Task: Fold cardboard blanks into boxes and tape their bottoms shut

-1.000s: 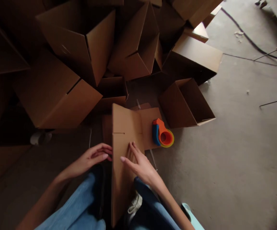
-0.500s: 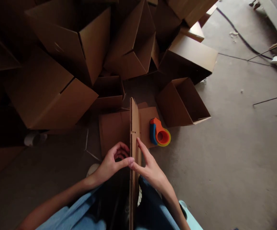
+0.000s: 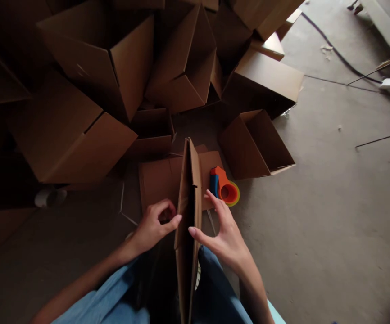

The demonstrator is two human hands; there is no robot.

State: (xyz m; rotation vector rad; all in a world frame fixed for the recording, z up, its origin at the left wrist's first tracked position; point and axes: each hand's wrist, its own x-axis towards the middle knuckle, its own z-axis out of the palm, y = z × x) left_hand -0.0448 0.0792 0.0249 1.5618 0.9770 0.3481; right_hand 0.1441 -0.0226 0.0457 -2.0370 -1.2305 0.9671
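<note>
A folded cardboard box (image 3: 197, 211) stands on edge in front of me, its two sides parted by a narrow dark gap. At its left side is my left hand (image 3: 156, 225), with curled fingers and the thumb against the panel's edge. My right hand (image 3: 227, 236) has its thumb over the edge of the right panel and its longer fingers outside it, loosely spread. An orange and blue tape dispenser (image 3: 224, 186) with a yellow-edged roll lies just beyond my right fingers. Flat cardboard (image 3: 159, 180) lies on the floor behind the box.
Several opened cardboard boxes (image 3: 76, 135) are heaped across the far side and left. A smaller open box (image 3: 256, 144) lies on the right. A tape roll (image 3: 48, 197) sits at the left. A dark cable (image 3: 333, 49) crosses the concrete floor (image 3: 323, 234) at the upper right.
The folded box has opened from nearly flat to a narrow gap. My hands have moved apart, the right one further to the right, and their thumbs no longer meet.
</note>
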